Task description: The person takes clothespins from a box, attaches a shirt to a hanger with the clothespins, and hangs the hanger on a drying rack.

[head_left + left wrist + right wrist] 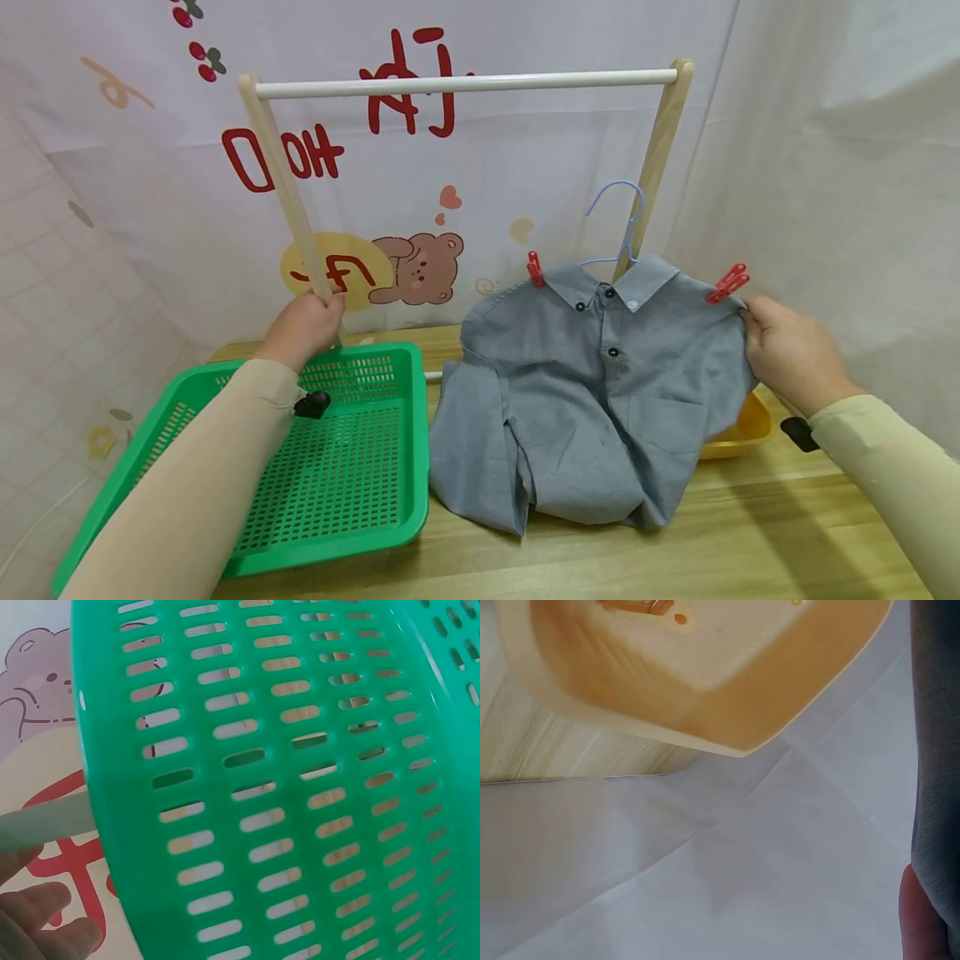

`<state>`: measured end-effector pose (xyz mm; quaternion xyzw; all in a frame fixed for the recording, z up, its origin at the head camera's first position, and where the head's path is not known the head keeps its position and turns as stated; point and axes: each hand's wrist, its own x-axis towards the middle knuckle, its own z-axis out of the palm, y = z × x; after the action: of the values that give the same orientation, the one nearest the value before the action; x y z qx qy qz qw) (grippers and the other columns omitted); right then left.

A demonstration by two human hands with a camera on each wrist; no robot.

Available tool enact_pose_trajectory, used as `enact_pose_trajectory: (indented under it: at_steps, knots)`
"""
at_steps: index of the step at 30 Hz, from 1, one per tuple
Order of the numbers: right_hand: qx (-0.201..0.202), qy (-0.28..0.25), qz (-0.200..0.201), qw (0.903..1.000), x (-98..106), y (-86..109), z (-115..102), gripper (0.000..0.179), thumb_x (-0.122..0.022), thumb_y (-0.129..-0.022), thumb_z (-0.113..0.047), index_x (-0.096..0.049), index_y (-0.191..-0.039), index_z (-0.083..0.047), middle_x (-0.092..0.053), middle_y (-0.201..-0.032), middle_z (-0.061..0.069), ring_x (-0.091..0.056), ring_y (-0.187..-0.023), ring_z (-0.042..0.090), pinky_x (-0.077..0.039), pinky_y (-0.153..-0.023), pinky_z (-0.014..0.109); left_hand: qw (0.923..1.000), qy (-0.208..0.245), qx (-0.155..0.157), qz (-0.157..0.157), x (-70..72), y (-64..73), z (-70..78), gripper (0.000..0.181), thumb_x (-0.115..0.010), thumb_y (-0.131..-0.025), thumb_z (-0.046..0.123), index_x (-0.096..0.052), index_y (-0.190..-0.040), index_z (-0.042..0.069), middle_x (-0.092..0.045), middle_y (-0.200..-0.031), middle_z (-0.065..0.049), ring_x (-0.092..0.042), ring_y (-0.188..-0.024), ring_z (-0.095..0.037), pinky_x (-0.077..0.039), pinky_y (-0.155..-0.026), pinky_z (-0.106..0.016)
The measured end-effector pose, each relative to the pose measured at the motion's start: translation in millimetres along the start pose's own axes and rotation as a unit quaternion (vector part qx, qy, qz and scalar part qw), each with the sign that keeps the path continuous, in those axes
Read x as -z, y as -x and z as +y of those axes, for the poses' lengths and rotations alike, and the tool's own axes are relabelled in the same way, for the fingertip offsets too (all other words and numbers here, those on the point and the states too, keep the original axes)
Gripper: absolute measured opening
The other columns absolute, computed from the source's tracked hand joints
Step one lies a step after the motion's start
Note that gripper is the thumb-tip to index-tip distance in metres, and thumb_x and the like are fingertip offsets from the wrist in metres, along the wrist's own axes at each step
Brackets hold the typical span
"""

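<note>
A grey button-up shirt (pixel 555 400) with dark buttons is on a pale blue hanger (pixel 630 225), whose hook stands well below the rack's white bar (pixel 465 84). Red clothespins (pixel 726 283) are clipped one at each shoulder. My right hand (pixel 791 350) pinches the shirt at its right shoulder in the head view; only a fingertip (pixel 921 915) against the cloth shows in the right wrist view. My left hand (pixel 307 325) holds the left wooden post (pixel 288 192) low down, just behind the green basket's rim. Its fingers (pixel 45 922) appear beside the post in the left wrist view.
A green slotted basket (pixel 330 467) stands at the left under my left forearm. Behind the shirt, a yellow basin (pixel 738 429) with small orange items sits on the wooden table (pixel 750 533). A printed white cloth (pixel 525 167) hangs behind the rack.
</note>
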<state>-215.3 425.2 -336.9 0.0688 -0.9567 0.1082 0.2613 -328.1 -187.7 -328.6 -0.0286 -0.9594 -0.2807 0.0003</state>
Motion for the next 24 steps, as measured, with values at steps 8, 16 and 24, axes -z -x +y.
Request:
enact_pose_trajectory:
  at_steps: [8,16,24]
  knots:
    - [0.006,0.001,0.012,0.9999,-1.4,-1.4,-3.5,0.01,-0.052,-0.106,-0.002,-0.06,-0.107,0.003,-0.069,-0.092,0.031,-0.065,-0.069,0.048,-0.05,-0.064,0.067,0.9997,0.023,0.009,-0.005,-1.6,1.0,-0.6,0.069,-0.027,-0.113,0.051,-0.049,-0.153,0.0,-0.052,-0.086,-0.017,-0.045,-0.062,-0.026,-0.04,-0.048,-0.032]
    - [0.008,-0.009,0.024,0.9996,1.5,-3.3,-9.8,0.011,-0.052,-0.106,-0.003,-0.061,-0.107,0.003,-0.069,-0.093,0.03,-0.064,-0.068,0.047,-0.05,-0.064,0.067,0.9997,0.02,0.011,-0.009,-4.0,-0.3,-0.7,0.069,-0.025,-0.113,0.052,-0.05,-0.152,0.001,-0.052,-0.085,-0.017,-0.044,-0.057,-0.024,-0.038,-0.047,-0.031]
    - [0.012,-0.025,0.045,0.9986,9.4,-16.9,-26.8,0.013,-0.051,-0.106,-0.003,-0.06,-0.097,0.001,-0.063,-0.075,0.021,-0.056,-0.057,0.035,-0.042,-0.05,0.047,0.9994,0.027,0.016,-0.01,-3.2,0.1,0.6,0.064,-0.027,-0.114,0.047,-0.047,-0.155,0.002,-0.052,-0.087,-0.017,-0.043,-0.058,-0.024,-0.038,-0.046,-0.031]
